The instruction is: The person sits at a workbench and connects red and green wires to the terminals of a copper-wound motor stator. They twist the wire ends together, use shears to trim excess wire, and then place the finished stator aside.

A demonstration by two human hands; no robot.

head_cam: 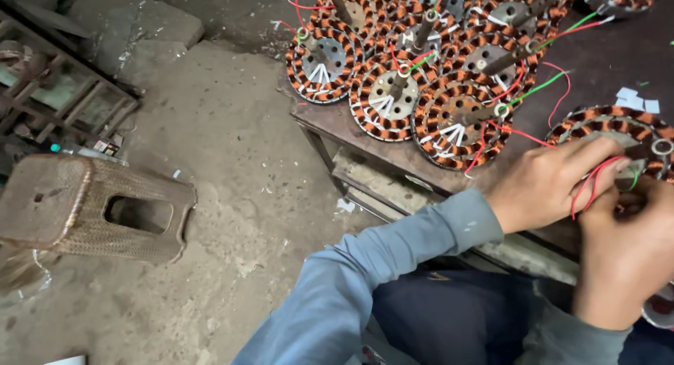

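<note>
Hands met over a copper-wound stator at the table's near edge: left hand lay flat, fingers pinching red wires; right hand curled closed around them. More stators lay beyond the left hand.

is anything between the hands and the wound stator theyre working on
Nothing visible does: the left hand rests on the stator with red wires over its fingers, and the right hand is at its near edge.

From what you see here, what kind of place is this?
Probably a small motor-winding workshop: round copper-wound stators crowd a worn dark workbench, both hands handle red wires, and a brown woven plastic stool stands on rough concrete floor.
</note>
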